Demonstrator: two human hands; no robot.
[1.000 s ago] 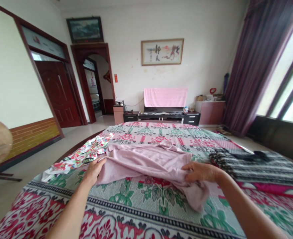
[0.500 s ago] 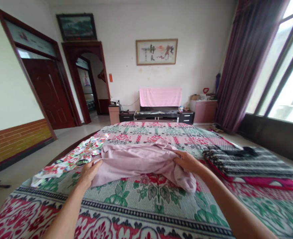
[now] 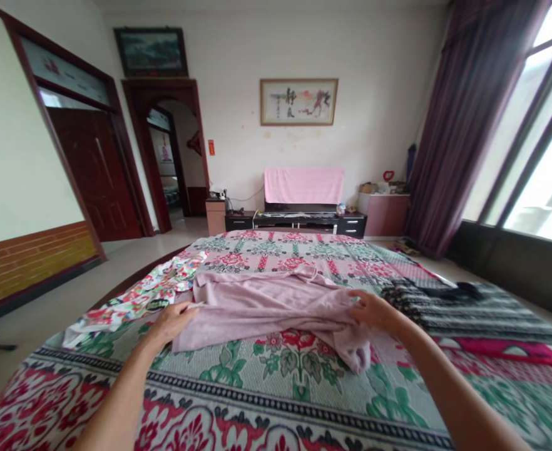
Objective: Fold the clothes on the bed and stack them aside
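A pale pink garment [image 3: 266,304], perhaps a long-sleeved top, lies loosely folded on the flowered cloth [image 3: 299,388] in front of me. My left hand [image 3: 177,319] pinches its left edge, fingers closed on the fabric. At the other end, my right hand [image 3: 372,311] grips the right side between thumb and fingers. A bunched end of the garment hangs toward me below the right hand. Just beyond my left hand lies a crumpled white garment [image 3: 149,291] with a bright multicoloured print.
To the right sits a folded black-and-grey striped garment [image 3: 477,310] on top of a folded red piece [image 3: 506,351]. Farther off, a pink towel [image 3: 304,185] drapes over a screen on a low black cabinet [image 3: 241,222]. A purple curtain [image 3: 473,125] hangs by the window.
My right hand has shifted slightly right and toward me, drawing the fabric straighter. The left hand has moved a little to the right with its edge. The view has shifted slightly.
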